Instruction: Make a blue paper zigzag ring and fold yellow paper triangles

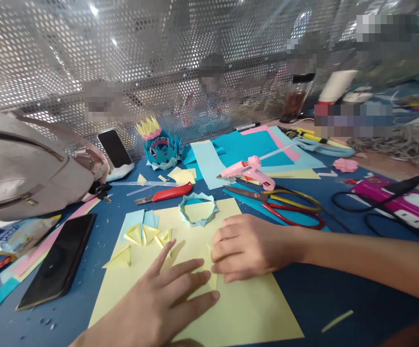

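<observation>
My left hand is open, fingers spread low over a large yellow sheet of paper. Its fingertips rest by a small folded piece of yellow paper, partly hidden between my hands. Closed on the upper right of that piece, the curled fingers of my right hand cover much of it. Several folded yellow paper triangles lie to the left, some on light blue paper squares. Beyond my hands stands a ring of folded light blue paper.
A red utility knife, scissors and a pink glue gun lie behind the sheet. A black phone and a bag are at left, a power strip at right. A paper lotus stands at the back.
</observation>
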Tool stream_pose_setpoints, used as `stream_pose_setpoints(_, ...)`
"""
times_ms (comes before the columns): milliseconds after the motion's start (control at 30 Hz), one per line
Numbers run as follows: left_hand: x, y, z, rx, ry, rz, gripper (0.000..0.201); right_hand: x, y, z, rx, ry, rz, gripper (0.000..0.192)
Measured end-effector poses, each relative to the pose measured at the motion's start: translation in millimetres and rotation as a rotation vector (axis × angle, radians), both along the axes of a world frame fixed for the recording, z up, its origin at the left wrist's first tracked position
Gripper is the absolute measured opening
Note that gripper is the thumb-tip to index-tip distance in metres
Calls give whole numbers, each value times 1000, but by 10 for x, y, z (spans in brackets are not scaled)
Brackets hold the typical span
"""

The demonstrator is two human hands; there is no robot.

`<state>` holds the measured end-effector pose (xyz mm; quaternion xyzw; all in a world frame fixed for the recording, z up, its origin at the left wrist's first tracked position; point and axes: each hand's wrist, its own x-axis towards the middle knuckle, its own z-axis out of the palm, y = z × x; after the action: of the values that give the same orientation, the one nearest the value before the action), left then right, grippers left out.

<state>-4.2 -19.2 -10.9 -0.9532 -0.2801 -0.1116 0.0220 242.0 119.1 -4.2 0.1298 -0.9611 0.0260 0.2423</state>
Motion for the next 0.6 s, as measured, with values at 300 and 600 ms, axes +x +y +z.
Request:
stream_pose_setpoints(300,65,33,20,-97,-274,91,32,16,-46,22,-8,-71,27,21)
stream_pose_setpoints(600,332,343,189,-474,-363,260,24,43,-5,60,99,-72,30,13)
